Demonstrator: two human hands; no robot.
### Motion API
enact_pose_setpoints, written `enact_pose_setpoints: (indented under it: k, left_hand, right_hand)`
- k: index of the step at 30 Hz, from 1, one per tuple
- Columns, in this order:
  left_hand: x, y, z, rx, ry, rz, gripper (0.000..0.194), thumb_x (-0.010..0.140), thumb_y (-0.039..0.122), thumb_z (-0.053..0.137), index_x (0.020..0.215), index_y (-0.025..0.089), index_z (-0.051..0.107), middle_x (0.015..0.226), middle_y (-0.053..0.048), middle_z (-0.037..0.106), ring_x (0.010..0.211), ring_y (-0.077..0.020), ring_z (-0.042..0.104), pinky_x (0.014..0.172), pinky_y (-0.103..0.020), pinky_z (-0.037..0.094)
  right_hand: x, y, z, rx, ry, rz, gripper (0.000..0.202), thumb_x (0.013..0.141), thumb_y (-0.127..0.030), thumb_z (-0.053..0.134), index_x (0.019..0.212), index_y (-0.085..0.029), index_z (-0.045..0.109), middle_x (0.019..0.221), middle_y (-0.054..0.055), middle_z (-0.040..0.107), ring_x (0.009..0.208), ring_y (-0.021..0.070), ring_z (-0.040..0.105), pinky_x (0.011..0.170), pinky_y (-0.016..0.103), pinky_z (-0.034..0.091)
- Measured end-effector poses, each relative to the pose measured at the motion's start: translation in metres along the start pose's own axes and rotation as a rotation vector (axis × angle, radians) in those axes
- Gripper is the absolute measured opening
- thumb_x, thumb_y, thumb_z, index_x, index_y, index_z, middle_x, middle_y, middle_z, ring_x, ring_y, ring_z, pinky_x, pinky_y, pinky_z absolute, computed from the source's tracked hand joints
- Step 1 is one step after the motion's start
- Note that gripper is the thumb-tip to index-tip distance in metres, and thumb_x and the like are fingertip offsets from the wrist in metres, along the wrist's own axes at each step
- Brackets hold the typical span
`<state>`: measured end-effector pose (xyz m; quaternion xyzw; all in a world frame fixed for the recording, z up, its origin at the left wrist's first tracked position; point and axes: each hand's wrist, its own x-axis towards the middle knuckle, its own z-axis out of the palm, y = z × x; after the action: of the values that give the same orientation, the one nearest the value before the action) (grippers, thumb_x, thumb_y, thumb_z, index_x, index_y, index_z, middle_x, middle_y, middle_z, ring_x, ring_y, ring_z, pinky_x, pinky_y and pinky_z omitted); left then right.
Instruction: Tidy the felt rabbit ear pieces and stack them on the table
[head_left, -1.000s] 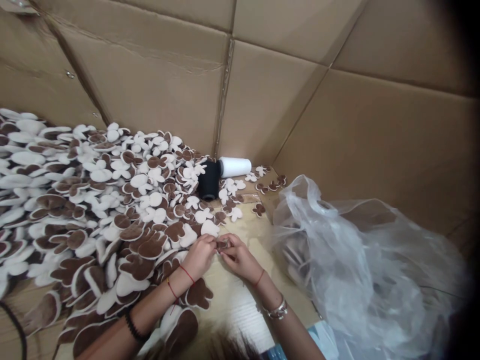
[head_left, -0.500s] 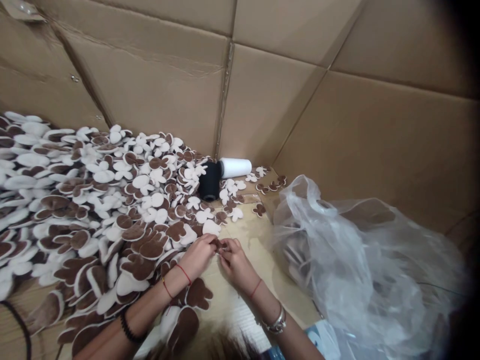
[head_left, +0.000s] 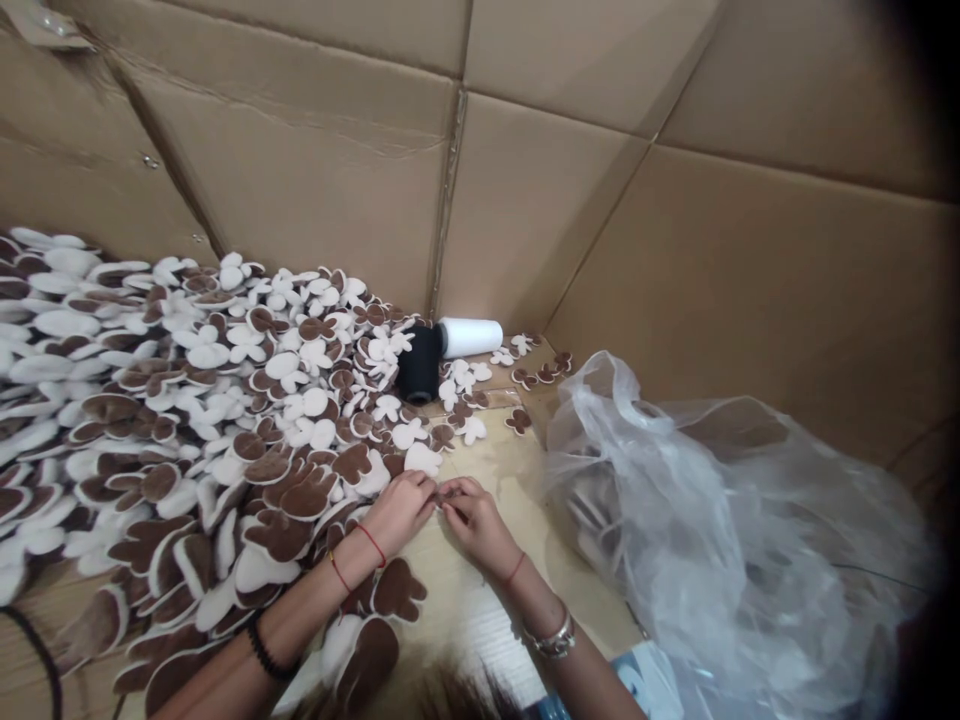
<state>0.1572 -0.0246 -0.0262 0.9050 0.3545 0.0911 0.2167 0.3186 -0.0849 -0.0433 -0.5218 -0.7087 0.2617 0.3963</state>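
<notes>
My left hand [head_left: 405, 506] and my right hand [head_left: 475, 524] meet fingertip to fingertip over the table, both closed in a pinch. Between them shows a bit of a small brown plush piece [head_left: 441, 497], mostly covered by the fingers. Beside my left hand spreads a large heap of bunny-shaped plush pieces [head_left: 285, 365], brown on one face and white on the other. One brown piece [head_left: 399, 590] lies under my left wrist, and a white piece [head_left: 422, 458] rests just beyond my fingers.
A black thread cone [head_left: 418, 365] and a white thread cone [head_left: 472, 337] lie at the heap's far edge. On the right bulges a clear plastic bag [head_left: 720, 520] with pieces inside. Cardboard walls [head_left: 547, 200] close off the back. Light wooden tabletop [head_left: 480, 640] shows below my hands.
My fingers have shifted slightly, and less of the brown piece shows between them. The heap, cones and bag stay where they were.
</notes>
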Motion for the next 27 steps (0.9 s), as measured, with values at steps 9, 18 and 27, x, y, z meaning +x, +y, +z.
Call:
enact_pose_setpoints:
  k: [9,18,27]
  left_hand:
    - [0.004,0.003,0.008,0.064,0.062,0.025,0.013,0.081,0.009,0.048,0.084,0.010,0.060,0.086,-0.012,0.062,0.088,-0.0243,0.057,0.085,-0.036,0.046]
    - [0.004,0.005,0.001,-0.077,0.214,-0.148,0.011,0.083,0.019,0.047,0.075,0.016,0.055,0.078,-0.007,0.061,0.078,-0.0211,0.057,0.071,-0.031,0.043]
    - [0.003,0.006,-0.004,-0.238,0.211,-0.199,0.011,0.082,0.023,0.046,0.078,0.017,0.055,0.065,-0.001,0.059,0.059,-0.0160,0.054,0.059,-0.026,0.035]
  right_hand:
    - [0.001,-0.005,-0.002,0.100,0.122,0.122,0.021,0.090,-0.018,0.046,0.075,-0.016,0.060,0.080,0.005,0.060,0.079,0.0155,0.058,0.074,0.027,0.044]
    - [0.001,-0.016,0.006,0.237,0.192,0.255,0.027,0.089,-0.031,0.048,0.073,-0.014,0.061,0.067,0.002,0.059,0.062,0.0126,0.050,0.057,0.022,0.037]
    - [0.002,-0.012,0.011,0.323,0.024,0.248,0.039,0.092,-0.044,0.042,0.064,-0.017,0.050,0.062,-0.001,0.049,0.061,0.0118,0.043,0.060,0.023,0.034]
